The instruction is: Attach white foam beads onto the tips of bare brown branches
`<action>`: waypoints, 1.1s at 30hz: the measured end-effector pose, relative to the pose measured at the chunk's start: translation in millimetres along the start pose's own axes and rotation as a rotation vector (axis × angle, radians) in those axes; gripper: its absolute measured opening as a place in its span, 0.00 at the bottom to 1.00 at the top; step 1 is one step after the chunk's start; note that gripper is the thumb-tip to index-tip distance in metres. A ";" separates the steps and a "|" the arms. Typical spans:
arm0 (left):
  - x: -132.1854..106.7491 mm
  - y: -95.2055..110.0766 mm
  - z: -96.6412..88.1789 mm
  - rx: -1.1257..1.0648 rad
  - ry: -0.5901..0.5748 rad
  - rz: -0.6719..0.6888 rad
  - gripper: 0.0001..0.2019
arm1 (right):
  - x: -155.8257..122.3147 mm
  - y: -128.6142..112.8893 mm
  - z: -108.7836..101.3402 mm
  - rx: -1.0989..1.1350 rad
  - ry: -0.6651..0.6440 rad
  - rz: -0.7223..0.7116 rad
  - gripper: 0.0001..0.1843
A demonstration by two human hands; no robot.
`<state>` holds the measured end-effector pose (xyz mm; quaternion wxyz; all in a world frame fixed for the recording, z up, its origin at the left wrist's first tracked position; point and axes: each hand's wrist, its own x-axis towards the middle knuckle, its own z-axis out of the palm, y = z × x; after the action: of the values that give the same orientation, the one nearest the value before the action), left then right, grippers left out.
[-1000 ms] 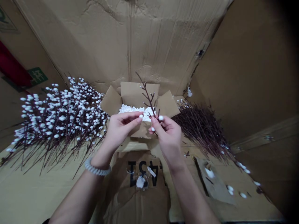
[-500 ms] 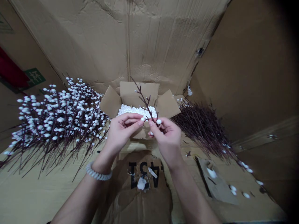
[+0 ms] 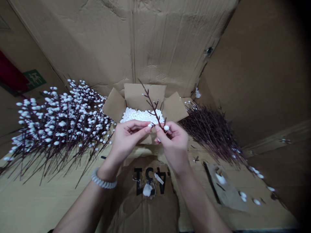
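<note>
— Down on the flattened cardboard (image 3: 55, 204), what's being held up?

— One thin brown twig (image 3: 152, 105) dotted with white buds, tilted up and to the left, its tip in front of the back flap of an open carton (image 3: 145, 94). The carton is packed with white foam beads (image 3: 141, 116).

— And how do they have it?

— The left hand (image 3: 127, 137) is nearly closed, with the thumb and first finger pinching the twig just beside a bud. The right hand (image 3: 173, 144) is curled around the lower end, its fingertips (image 3: 157, 128) on the stem next to another bud. The two hands almost touch, but not quite. (There's a white coiled bracelet (image 3: 104, 183) on the left wrist.)

— What's around them?

— To the left lies a big heap of white-budded branches (image 3: 60, 123), and to the right a heap of bare dark branches (image 3: 211, 134). Below the hands is a torn piece of cardboard with black printing (image 3: 150, 200). Further right, a few loose white buds (image 3: 243, 195) lie near a small cardboard scrap (image 3: 224, 187).
</note>
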<state>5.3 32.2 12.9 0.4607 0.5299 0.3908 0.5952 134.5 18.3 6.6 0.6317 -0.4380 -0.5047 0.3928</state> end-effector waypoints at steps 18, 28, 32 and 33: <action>-2.1 -3.1 1.2 0.048 0.019 0.064 0.06 | -2.9 -1.4 2.4 0.059 -0.004 -0.005 0.09; -2.0 -2.6 -0.5 0.063 0.001 0.065 0.05 | -3.2 0.6 1.7 -0.055 -0.005 -0.049 0.10; -2.4 -3.3 -0.4 0.055 -0.001 0.065 0.05 | -3.3 2.1 1.6 -0.057 -0.011 -0.073 0.10; -2.5 -3.3 -0.3 0.053 0.001 0.063 0.05 | -3.3 2.1 1.7 -0.059 -0.011 -0.074 0.10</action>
<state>5.5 30.7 9.1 0.4273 0.5538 0.3898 0.5990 132.2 16.0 3.9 0.6297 -0.4355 -0.5354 0.3566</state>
